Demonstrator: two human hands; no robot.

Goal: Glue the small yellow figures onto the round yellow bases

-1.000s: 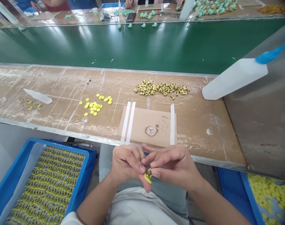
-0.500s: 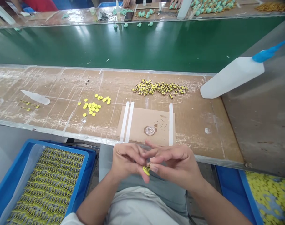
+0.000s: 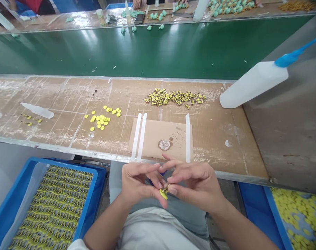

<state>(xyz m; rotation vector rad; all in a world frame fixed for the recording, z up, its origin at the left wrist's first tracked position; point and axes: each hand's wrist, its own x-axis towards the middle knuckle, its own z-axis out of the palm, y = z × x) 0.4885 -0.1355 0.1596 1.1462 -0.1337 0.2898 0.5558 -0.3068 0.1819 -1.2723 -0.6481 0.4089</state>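
Above my lap, just off the bench's front edge, both hands meet at a small yellow disc. My left hand has its thumb and a fingertip at the disc, with the index finger stretched out above. My right hand pinches a tiny piece at the disc's upper right between thumb and index finger; its shape is mostly hidden. Past my hands, a small round of clear, glossy stuff sits on a taped cardboard sheet.
Loose yellow discs lie left of the cardboard; a yellow-and-dark heap of small parts lies behind it. A white squeeze bottle leans at right. Blue trays flank me below. Beyond the green belt, a co-worker's hand shows.
My left index finger has straightened and lifted somewhat from the disc. The disc sits slightly lower, still between my hands. The whole view has shifted a little.
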